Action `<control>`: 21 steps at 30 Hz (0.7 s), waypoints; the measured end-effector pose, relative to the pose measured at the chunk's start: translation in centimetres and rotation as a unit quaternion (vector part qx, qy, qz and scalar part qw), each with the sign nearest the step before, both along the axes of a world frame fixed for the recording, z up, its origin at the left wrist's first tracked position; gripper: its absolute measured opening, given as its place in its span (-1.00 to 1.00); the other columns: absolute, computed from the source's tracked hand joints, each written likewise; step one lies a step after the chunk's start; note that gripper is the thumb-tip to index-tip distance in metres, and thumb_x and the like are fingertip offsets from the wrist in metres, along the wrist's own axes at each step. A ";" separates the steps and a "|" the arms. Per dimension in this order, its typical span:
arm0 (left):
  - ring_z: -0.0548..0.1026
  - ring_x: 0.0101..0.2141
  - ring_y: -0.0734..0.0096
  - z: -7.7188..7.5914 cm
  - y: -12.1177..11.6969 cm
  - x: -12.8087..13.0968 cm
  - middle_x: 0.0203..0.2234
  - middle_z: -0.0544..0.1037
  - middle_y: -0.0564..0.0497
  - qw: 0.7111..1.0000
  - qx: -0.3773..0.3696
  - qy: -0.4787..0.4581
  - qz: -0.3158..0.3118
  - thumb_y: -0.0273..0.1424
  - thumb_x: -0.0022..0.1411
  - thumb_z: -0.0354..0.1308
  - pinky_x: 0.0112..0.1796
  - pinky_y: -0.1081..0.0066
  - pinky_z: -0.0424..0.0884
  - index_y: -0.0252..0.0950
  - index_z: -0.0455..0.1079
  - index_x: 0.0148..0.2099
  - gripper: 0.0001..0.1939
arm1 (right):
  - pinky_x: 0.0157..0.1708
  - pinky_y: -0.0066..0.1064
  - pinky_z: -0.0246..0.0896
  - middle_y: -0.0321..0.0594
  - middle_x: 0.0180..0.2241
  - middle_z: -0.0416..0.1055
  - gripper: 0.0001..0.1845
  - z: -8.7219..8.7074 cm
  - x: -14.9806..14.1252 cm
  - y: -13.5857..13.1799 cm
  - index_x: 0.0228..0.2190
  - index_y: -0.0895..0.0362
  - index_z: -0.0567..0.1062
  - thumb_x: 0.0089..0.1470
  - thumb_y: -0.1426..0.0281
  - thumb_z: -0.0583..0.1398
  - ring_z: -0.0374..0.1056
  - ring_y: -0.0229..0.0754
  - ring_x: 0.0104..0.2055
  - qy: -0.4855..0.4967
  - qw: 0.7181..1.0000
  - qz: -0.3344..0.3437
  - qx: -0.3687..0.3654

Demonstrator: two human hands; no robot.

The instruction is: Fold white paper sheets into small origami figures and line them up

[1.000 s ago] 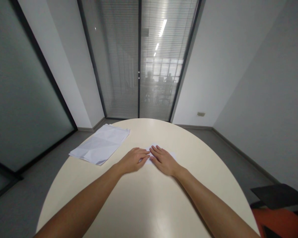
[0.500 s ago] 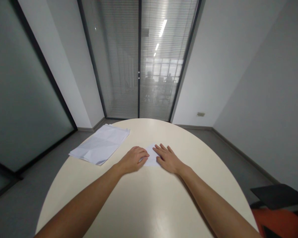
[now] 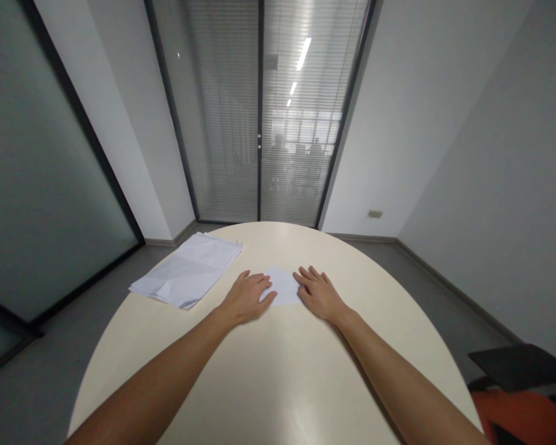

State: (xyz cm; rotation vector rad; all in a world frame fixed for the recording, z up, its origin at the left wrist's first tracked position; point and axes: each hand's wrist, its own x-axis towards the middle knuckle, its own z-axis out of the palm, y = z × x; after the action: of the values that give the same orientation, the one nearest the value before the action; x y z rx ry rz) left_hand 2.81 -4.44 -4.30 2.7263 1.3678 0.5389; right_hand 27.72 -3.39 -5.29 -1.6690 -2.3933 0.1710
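A small piece of white paper point(image 3: 283, 287) lies flat on the round cream table point(image 3: 259, 377) between my hands. Over its left edge rests my left hand point(image 3: 250, 298), fingers apart and the thumb stretched toward the paper's near side. My right hand point(image 3: 319, 293) is spread at the paper's right edge, fingertips touching or just beside it. Neither hand grips anything. Parts of the paper's left and right sides are hidden under my fingers.
At the table's left far side lies a stack of creased white sheets point(image 3: 189, 269), reaching the table edge. A chair with a red seat point(image 3: 519, 417) and black armrest stands at lower right. Beyond the table is a glass partition with blinds point(image 3: 227, 123).
My hands have drawn slightly apart, uncovering more of the small paper. The fingers of my left hand have spread more. The paper sits slightly farther from me.
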 end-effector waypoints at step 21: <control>0.30 0.23 -0.04 -1.8 0.1 0.6 0.23 0.38 -0.23 0.998 -0.003 -0.024 0.062 -0.04 0.29 0.12 0.22 -0.04 0.14 -0.31 0.44 0.07 -0.50 | 0.18 -0.15 0.18 -0.10 0.03 0.51 -0.66 0.7 0.0 0.3 -0.20 0.09 0.66 0.10 0.49 0.12 0.34 -0.04 0.12 0.097 0.980 0.113 0.132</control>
State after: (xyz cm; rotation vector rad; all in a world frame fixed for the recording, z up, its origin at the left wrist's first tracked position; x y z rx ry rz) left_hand 3.43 -4.37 -6.12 2.6185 1.5319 0.6009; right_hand 27.68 -3.11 -4.60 -1.2081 -2.3338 0.0463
